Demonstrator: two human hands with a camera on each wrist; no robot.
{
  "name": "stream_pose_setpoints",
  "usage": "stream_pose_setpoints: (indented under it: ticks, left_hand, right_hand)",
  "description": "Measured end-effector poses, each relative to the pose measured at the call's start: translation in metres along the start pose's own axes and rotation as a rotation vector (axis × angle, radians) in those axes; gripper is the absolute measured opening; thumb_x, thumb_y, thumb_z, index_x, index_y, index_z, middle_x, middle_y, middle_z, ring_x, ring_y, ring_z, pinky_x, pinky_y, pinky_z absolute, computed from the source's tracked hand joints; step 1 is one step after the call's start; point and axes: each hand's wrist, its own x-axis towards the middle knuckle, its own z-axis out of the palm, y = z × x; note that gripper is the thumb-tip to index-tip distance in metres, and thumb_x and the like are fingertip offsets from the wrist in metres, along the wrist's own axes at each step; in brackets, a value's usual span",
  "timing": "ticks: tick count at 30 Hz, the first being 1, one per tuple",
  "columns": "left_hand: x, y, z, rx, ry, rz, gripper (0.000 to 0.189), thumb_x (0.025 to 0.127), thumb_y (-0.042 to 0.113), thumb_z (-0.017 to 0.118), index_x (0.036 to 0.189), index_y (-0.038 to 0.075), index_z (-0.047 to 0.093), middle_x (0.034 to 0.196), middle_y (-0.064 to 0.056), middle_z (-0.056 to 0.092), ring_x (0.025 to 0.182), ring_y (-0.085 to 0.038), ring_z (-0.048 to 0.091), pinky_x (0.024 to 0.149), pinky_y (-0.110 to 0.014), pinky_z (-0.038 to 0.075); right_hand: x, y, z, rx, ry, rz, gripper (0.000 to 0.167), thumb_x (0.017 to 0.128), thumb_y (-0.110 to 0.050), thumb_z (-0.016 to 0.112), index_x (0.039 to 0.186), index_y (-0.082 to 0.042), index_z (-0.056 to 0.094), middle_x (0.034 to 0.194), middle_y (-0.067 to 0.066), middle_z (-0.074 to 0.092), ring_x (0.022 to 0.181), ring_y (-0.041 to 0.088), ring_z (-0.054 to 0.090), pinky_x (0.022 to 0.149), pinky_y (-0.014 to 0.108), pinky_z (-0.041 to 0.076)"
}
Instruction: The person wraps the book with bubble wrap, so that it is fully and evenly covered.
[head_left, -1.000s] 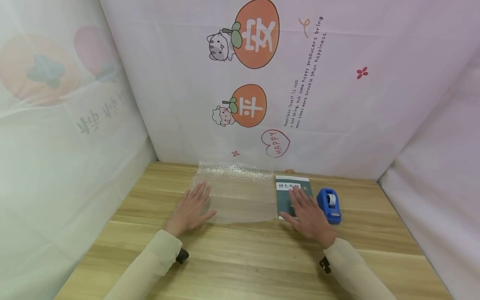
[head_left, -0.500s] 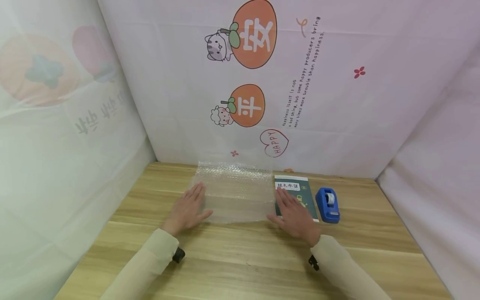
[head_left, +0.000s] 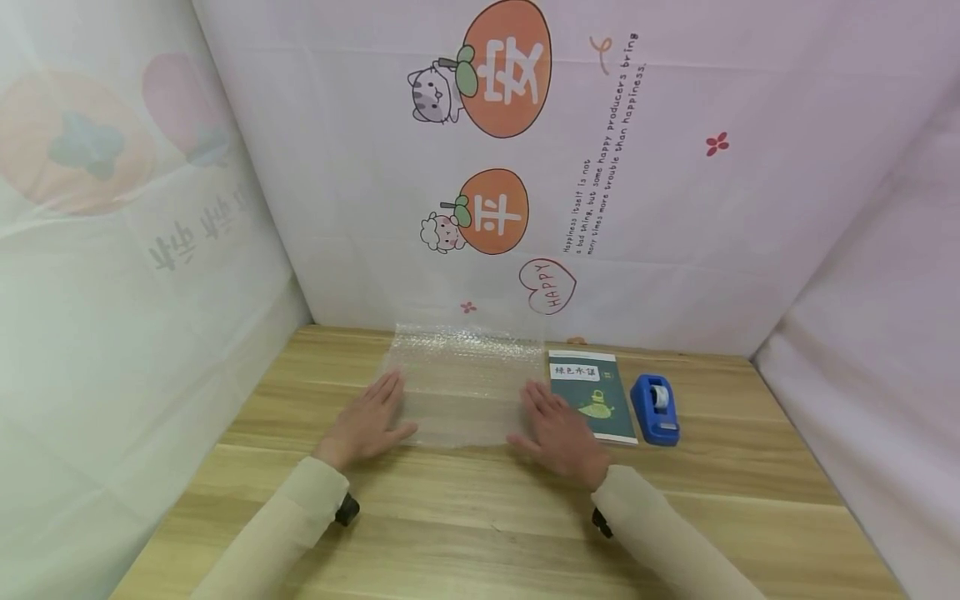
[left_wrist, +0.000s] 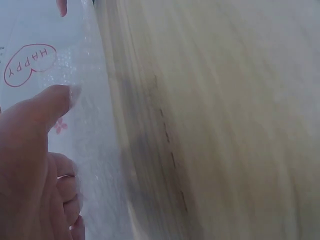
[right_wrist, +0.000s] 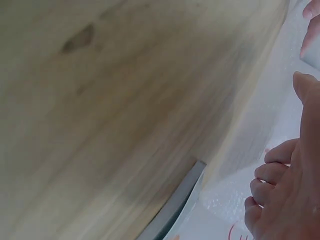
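A clear sheet of bubble wrap [head_left: 461, 392] lies flat on the wooden table, its far edge close to the back curtain. My left hand [head_left: 366, 423] rests at the sheet's left edge, fingers extended and thumb pointing inward. Over the right part of the sheet lies my right hand [head_left: 558, 433], its fingers straight too. In the left wrist view the thumb [left_wrist: 55, 102] touches the sheet near its edge. A green booklet [head_left: 588, 400] with a white label and a yellow drawing sits just right of the bubble wrap, its lower left corner behind my right hand.
A blue tape dispenser [head_left: 656, 408] with a roll of tape stands right of the booklet. White printed curtains [head_left: 360, 208] enclose the back and both sides of the wooden table [head_left: 465, 525].
My right hand has slid left off the booklet onto the bubble wrap, uncovering the booklet's cover. My left hand has shifted slightly left.
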Motion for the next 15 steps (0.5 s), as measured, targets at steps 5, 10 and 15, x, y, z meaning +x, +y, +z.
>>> stream_pose_setpoints:
  ticks: [5, 10, 15]
  left_hand:
    - [-0.005, -0.004, -0.002, -0.044, -0.028, -0.003, 0.081, 0.107, 0.041, 0.058, 0.159, -0.015, 0.030, 0.170, -0.033, 0.025, 0.159, -0.050, 0.027, 0.131, -0.060, 0.027]
    - [-0.008, -0.007, -0.004, -0.078, -0.083, -0.004, 0.081, 0.108, 0.042, 0.057, 0.160, -0.013, 0.028, 0.171, -0.031, 0.023, 0.160, -0.049, 0.025, 0.132, -0.059, 0.025]
    - [-0.009, -0.011, -0.004, -0.106, -0.122, -0.006, 0.083, 0.108, 0.042, 0.058, 0.161, -0.012, 0.025, 0.172, -0.030, 0.020, 0.161, -0.048, 0.022, 0.132, -0.060, 0.023]
  right_hand:
    - [0.004, -0.004, 0.005, 0.014, -0.055, 0.006, 0.084, 0.107, -0.051, 0.054, 0.161, 0.010, 0.032, 0.170, 0.029, 0.030, 0.160, 0.045, 0.028, 0.131, 0.057, 0.030]
    - [0.004, -0.006, 0.010, 0.036, -0.106, 0.032, 0.084, 0.108, -0.054, 0.051, 0.162, 0.008, 0.031, 0.171, 0.028, 0.029, 0.160, 0.045, 0.028, 0.131, 0.057, 0.029]
    - [0.006, -0.006, 0.014, 0.037, -0.148, 0.033, 0.084, 0.109, -0.054, 0.048, 0.162, 0.009, 0.031, 0.171, 0.028, 0.028, 0.161, 0.045, 0.027, 0.132, 0.057, 0.028]
